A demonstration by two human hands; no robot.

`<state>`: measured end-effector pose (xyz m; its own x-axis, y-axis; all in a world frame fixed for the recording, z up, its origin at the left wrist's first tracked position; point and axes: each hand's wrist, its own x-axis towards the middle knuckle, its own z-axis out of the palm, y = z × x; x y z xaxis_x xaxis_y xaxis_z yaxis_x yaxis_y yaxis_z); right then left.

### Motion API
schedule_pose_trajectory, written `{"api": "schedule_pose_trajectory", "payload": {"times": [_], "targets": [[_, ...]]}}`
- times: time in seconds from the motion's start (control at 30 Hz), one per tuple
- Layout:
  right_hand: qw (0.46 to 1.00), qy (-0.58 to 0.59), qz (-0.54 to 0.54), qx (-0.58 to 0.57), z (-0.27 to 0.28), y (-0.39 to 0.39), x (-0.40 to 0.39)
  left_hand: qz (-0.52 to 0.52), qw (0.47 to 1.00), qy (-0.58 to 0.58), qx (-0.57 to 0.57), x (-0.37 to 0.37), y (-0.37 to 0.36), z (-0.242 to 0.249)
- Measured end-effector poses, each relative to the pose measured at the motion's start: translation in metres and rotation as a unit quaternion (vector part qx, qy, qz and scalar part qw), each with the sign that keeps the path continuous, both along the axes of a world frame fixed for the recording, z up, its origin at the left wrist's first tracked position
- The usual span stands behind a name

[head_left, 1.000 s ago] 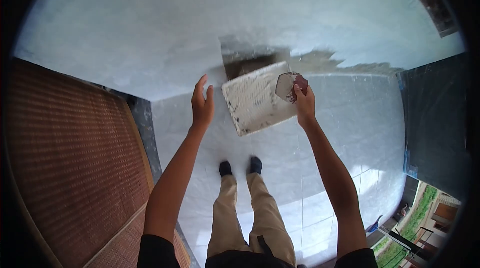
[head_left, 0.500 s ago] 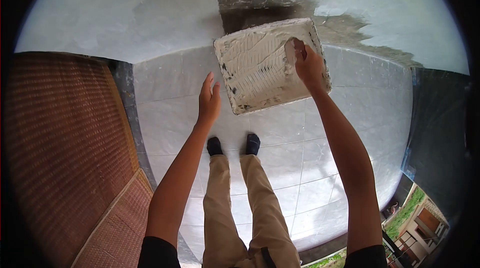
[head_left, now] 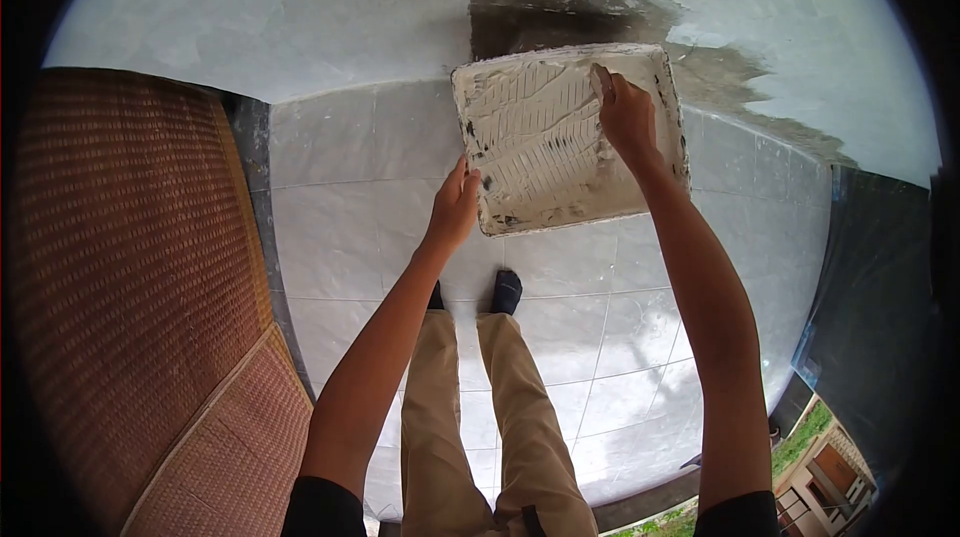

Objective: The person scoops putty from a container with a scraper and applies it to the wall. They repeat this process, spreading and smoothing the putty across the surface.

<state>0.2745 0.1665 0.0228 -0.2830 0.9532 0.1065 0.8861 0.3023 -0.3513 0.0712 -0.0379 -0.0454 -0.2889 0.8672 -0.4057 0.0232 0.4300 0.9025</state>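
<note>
A ribbed paint tray (head_left: 545, 142), smeared with thick cream-coloured paste, is in front of me near the wall's foot. My left hand (head_left: 457, 205) is at its left edge, the thumb by the rim and the fingers along the outer side, closed on it. Over the tray's upper right part is my right hand (head_left: 630, 117), fingers wrapped around a flat, paste-coated scraper (head_left: 602, 84). Most of that scraper is hidden by the hand.
Behind the tray stands a wall (head_left: 370, 17) with pale patches and a dark, bare recess (head_left: 540, 27). Grey tiles (head_left: 330, 227) cover the floor around my socked feet (head_left: 507, 292). A woven brown mat (head_left: 150, 267) lies left; dark sheeting (head_left: 875, 287) hangs right.
My left hand has moved up and right from beside the tray onto its left edge. The tray appears farther right in view, and my right hand has shifted slightly within it.
</note>
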Motion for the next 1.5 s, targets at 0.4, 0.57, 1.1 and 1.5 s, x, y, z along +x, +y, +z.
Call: {"api": "schedule_pose_trajectory", "payload": {"times": [0.4, 0.57, 1.1, 1.5], "targets": [[0.994, 0.06, 0.09, 0.001, -0.016, -0.071, -0.032, 0.029, 0.996, -0.087, -0.022, 0.001, 0.001, 0.026], [0.992, 0.094, 0.073, -0.03, -0.007, -0.108, -0.064, 0.03, 0.994, -0.103, -0.013, -0.001, -0.002, 0.023], [0.989, 0.127, 0.078, -0.025, -0.003, -0.133, -0.084, 0.047, 0.988, -0.147, 0.003, -0.003, -0.005, 0.018], [0.956, 0.171, -0.121, -0.206, -0.024, -0.089, -0.039, 0.024, 0.988, -0.15, 0.018, -0.009, -0.007, 0.016]]}}
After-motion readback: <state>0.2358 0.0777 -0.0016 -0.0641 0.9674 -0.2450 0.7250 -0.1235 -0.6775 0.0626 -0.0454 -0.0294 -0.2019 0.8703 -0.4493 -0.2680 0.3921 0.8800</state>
